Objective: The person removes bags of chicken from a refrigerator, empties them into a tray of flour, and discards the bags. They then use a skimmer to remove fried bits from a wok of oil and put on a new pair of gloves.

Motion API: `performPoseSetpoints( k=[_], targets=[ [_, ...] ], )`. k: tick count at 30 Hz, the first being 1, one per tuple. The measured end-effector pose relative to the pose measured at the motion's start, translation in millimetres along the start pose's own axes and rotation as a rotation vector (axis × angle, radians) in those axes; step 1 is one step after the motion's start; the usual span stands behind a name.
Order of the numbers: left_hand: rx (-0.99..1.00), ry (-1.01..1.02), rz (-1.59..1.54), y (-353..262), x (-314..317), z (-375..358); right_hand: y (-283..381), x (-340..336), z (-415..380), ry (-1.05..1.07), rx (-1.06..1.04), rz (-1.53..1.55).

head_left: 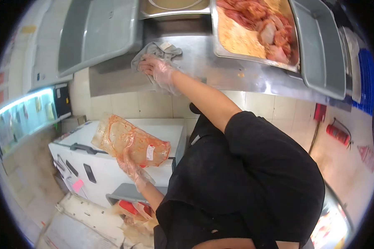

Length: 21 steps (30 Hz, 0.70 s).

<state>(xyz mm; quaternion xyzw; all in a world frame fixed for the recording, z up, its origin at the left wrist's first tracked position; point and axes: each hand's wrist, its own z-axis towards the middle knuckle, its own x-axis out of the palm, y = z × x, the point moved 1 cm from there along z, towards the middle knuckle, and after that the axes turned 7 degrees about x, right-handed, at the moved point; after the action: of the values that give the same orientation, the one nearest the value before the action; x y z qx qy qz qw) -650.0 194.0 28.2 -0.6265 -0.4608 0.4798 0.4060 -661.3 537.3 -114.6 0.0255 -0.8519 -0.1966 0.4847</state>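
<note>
Ref. landmark: steel counter [237,76].

Right hand [158,71], in clear disposable glove, pressed flat on grey cloth [157,52] at counter's left end; fingers spread over cloth, not clenched.

Left hand [134,166], also gloved, fingers closed on empty sauce-stained plastic bag [129,141] w/ white label, held off the counter, below it and over white chest unit [112,162].

Metal tray [220,39] of marinated meat and breading sits on counter, right of cloth. Grey plastic lid [95,33] lies left of cloth.
</note>
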Motion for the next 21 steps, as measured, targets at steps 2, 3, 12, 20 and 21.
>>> performPoseSetpoints(
  k=[2,3,12,20,21],
  targets=[
    [0.000,0.040,0.016,-8.8,19.3,-2.8,-2.6,-53.1,-8.0,0.107,-0.144,0.039],
    [0.006,0.054,0.017,-15.8,24.7,-2.9,7.0,-62.6,-32.9,0.085,-0.162,0.041],
    [0.090,0.276,-0.054,-10.5,92.6,31.6,166.3,-223.9,-337.6,-0.100,-0.137,-0.051],
    [0.092,0.334,-0.040,-15.3,116.6,37.4,178.3,-315.5,-415.2,-0.232,-0.464,0.300],
    [0.078,0.324,-0.044,-18.2,117.3,37.1,168.5,-315.9,-407.4,-0.116,-0.476,0.294]
  ],
)
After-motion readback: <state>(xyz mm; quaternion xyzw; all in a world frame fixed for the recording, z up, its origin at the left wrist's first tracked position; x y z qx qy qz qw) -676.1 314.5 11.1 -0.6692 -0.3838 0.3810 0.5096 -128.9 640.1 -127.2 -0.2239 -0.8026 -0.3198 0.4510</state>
